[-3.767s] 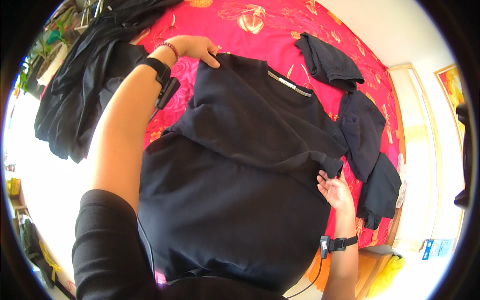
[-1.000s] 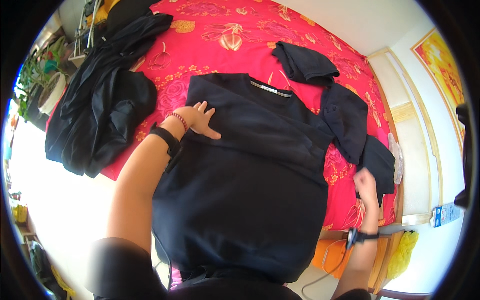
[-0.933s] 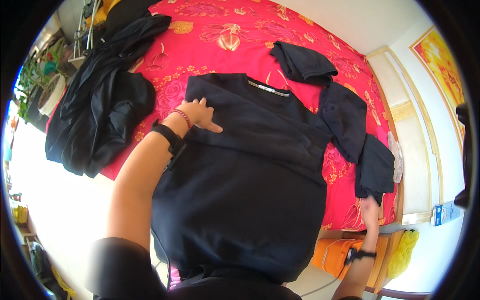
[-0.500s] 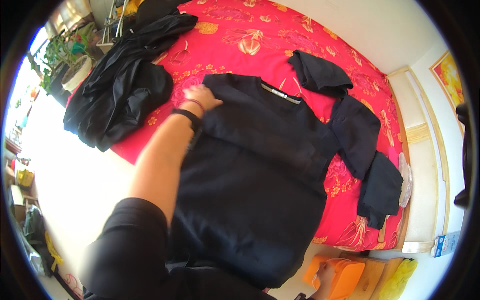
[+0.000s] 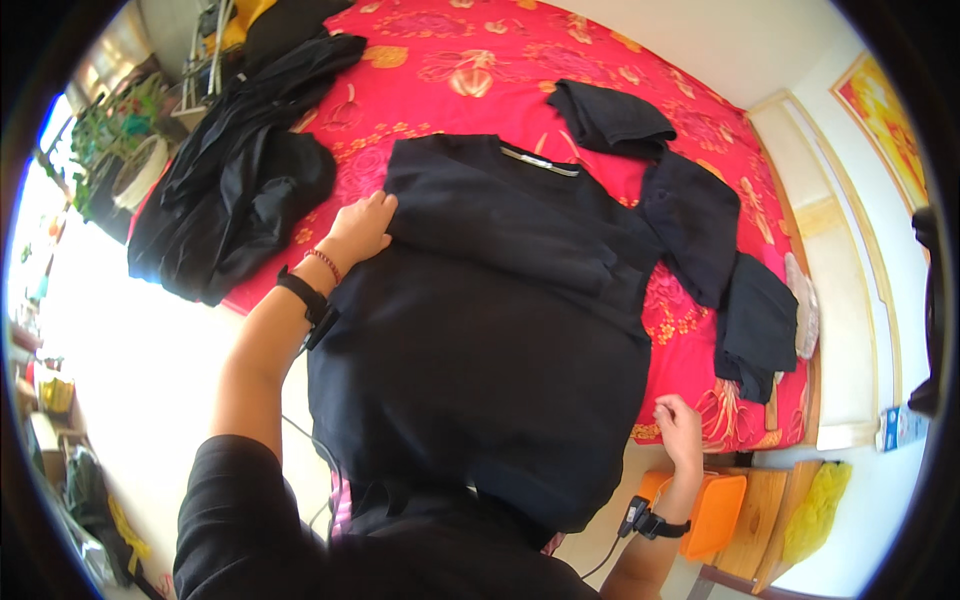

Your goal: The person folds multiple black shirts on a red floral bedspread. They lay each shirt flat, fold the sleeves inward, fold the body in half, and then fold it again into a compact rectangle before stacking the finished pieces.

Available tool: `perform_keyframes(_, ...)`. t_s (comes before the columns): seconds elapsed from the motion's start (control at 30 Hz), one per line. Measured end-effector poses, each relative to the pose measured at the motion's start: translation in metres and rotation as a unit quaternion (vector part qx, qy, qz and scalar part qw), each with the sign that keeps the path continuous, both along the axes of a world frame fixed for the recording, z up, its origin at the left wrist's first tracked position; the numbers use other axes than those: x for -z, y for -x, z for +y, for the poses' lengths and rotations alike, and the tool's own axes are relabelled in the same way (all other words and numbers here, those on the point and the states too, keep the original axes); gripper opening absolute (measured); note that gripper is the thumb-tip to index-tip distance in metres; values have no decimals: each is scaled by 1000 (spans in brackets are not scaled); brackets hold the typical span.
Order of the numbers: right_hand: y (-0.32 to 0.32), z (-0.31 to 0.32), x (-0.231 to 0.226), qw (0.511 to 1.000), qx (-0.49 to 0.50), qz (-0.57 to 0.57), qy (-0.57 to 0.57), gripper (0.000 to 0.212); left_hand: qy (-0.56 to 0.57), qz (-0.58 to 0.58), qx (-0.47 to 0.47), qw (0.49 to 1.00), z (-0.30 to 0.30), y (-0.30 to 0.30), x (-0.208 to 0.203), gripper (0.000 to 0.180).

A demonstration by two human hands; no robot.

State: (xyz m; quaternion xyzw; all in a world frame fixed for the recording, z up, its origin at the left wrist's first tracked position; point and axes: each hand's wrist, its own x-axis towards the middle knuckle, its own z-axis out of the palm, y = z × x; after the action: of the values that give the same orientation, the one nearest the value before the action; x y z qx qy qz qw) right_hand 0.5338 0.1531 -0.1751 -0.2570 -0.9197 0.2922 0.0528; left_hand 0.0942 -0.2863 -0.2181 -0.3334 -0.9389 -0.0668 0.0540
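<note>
Red floral bedspread point(image 5: 480, 60) under my black shirt point(image 5: 480, 330): left hand point(image 5: 360, 228) pressing flat, fingers open; right hand point(image 5: 680, 425) loosely curled, empty.

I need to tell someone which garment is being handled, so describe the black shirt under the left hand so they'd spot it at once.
Start at the red flowered bedspread. Spread flat across its near half is the black shirt, neckline away from the person, with the left hand pressing its left shoulder edge. Unlike the crumpled dark pile to the left and the folded dark pieces to the right, it lies open and smoothed.
</note>
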Motion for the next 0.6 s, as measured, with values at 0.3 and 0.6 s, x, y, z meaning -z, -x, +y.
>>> perform_keyframes(0.3, 93, -24, -9, 992, -120, 32, 5, 19, 67, 29, -80, 994, -32, 16, 16, 14)
perform_keyframes(0.6, 215, 18, -17, 954, 88, -146, 246, 90, -68, -71, 60, 993, -10, 25, -36, 19)
